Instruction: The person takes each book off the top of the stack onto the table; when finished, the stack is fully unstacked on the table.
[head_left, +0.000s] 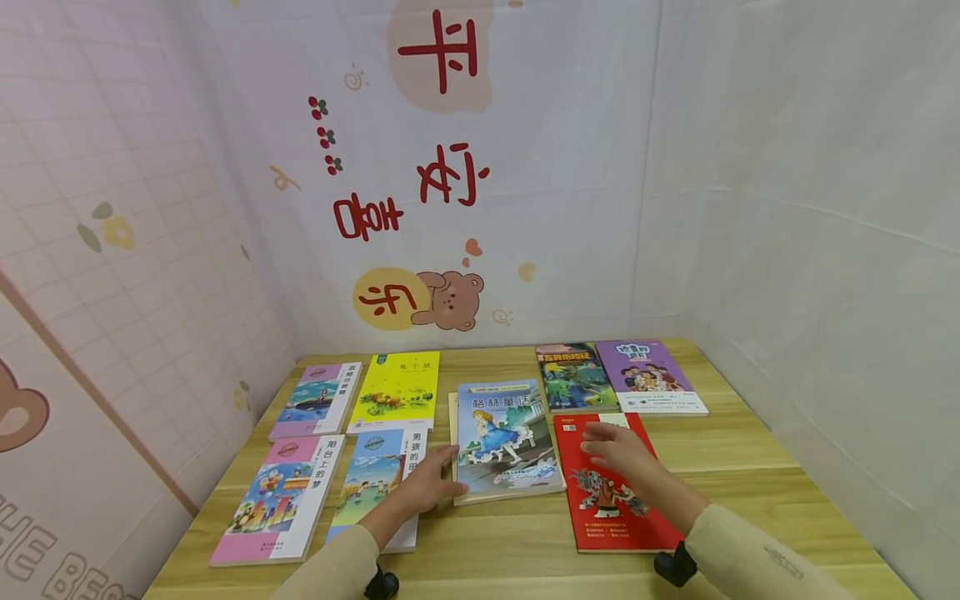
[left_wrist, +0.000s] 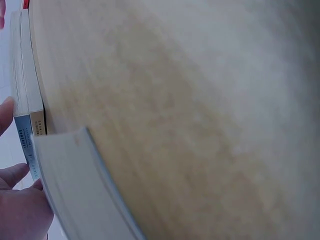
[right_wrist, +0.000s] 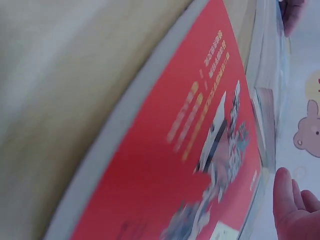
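Note:
My left hand (head_left: 429, 483) is at the left side of a storybook (head_left: 506, 446) with a girl in a blue dress on its cover; its fingertips are right at the spine. Beneath that storybook, a second book (head_left: 453, 417) shows a cream strip along the left edge. The left wrist view has the two spines stacked, with the left hand's fingers (left_wrist: 15, 175) beside them. Above a red book (head_left: 600, 525), my right hand (head_left: 630, 462) hovers with fingers extended, holding nothing. In the right wrist view the red cover (right_wrist: 165, 165) lies flat below that hand.
On the left of the wooden table (head_left: 510, 550) lie a pink book (head_left: 273, 500), a blue book (head_left: 367, 492), a whale book (head_left: 315, 400) and a yellow book (head_left: 397, 387). A green book (head_left: 576, 379) and a purple book (head_left: 652, 379) lie back right. Printed cloth (head_left: 562, 208) walls the table.

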